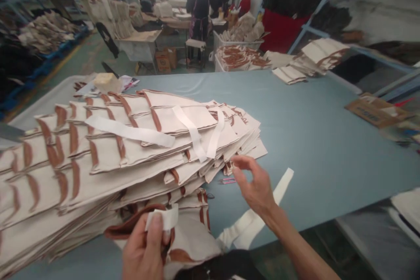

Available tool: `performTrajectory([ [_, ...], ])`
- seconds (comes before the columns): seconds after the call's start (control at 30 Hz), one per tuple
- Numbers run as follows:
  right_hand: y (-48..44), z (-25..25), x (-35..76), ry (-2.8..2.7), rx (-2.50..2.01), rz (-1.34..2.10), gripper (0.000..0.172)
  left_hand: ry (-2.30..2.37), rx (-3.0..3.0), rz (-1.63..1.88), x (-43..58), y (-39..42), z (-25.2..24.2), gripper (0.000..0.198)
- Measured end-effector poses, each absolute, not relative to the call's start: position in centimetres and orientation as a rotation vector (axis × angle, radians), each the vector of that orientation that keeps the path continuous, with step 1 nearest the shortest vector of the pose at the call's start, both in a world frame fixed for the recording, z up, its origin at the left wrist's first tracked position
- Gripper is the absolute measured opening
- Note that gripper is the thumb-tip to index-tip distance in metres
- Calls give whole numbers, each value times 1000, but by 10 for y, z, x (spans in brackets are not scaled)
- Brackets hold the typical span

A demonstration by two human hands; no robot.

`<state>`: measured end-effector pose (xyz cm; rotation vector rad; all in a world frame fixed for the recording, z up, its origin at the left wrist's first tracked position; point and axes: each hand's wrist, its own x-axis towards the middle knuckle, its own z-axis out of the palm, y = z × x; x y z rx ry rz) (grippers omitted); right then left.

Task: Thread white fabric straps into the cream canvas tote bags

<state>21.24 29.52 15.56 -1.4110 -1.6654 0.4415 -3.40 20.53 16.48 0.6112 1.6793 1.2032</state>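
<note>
A big fanned stack of cream canvas bags with brown handles (98,157) covers the left of the blue table (315,131). Loose white fabric strips (131,132) lie across the stack's top. My left hand (146,251) at the near edge is closed on a small white fabric piece (166,218) and a bag with brown trim (188,236). My right hand (254,186) hovers above the table beside the stack's right corner, fingers curled apart with nothing in them. A white strip (256,218) runs under it, and a small pink clip-like thing (227,180) lies just left of it.
More stacked bags (315,57) sit at the table's far right. A flat cardboard piece (374,109) lies at the right edge. A yellowish block (106,81) rests at the far left. Beyond are bins, tables, shelving and people at work (198,4).
</note>
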Motion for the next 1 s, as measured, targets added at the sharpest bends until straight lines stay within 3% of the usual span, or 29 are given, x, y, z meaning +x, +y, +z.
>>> performTrajectory([
  [0.03,279,164,202,-1657,-1421,547,16,1684,666,1194,-31,207,169,58],
  [0.1,249,181,178,-1601,-1384,971,26,1767,831,1184,-24,208,177,51],
  [0.17,228,193,154,-1578,-1327,1162,26,1861,1011,1176,-19,206,183,45],
  [0.47,208,200,128,-1574,-1369,1262,37,1506,1950,1234,-28,192,169,13],
  [0.6,198,204,132,-1551,-1389,1180,40,1444,2221,1219,-33,189,161,23],
  [0.7,198,205,132,-1526,-1343,1228,41,1404,2361,1161,-33,188,160,20],
  [0.83,204,201,130,-1457,-1351,1266,23,1407,2412,1128,-29,188,157,20],
  [0.9,207,199,131,-1445,-1357,1256,17,1423,2370,1132,-25,188,156,28],
  [1.0,209,197,135,-1449,-1292,1282,22,1454,2272,1130,-19,188,158,44],
])
